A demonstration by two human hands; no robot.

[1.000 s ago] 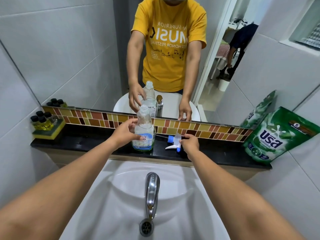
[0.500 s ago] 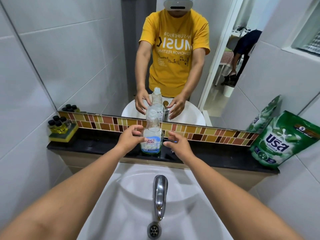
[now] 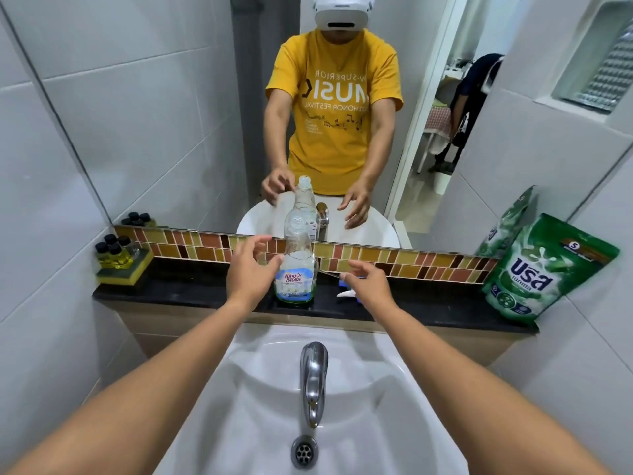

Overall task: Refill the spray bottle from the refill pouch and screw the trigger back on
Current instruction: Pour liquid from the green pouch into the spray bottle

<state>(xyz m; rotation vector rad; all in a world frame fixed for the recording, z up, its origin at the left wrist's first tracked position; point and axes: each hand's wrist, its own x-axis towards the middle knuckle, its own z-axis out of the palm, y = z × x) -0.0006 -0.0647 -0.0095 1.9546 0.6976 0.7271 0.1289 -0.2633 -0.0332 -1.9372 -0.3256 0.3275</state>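
The clear spray bottle (image 3: 297, 265) stands upright on the black ledge (image 3: 191, 286), its neck uncapped, with a little liquid at the bottom. My left hand (image 3: 248, 272) hovers just left of it, fingers spread, a fingertip near or touching the label. My right hand (image 3: 368, 281) is open to the right of the bottle, above the white and blue trigger head (image 3: 347, 292) that lies on the ledge, partly hidden by the hand. The green refill pouch (image 3: 541, 272) leans against the wall at the far right of the ledge.
A white sink (image 3: 260, 399) with a chrome tap (image 3: 313, 378) lies below the ledge. Several small dark-capped bottles sit on a yellow sponge (image 3: 118, 260) at the ledge's left end. A mirror above a tiled strip reflects me and the bottle.
My left hand has let go of the bottle and opened. My right hand has left the trigger head and opened above it. The camera has tilted up.
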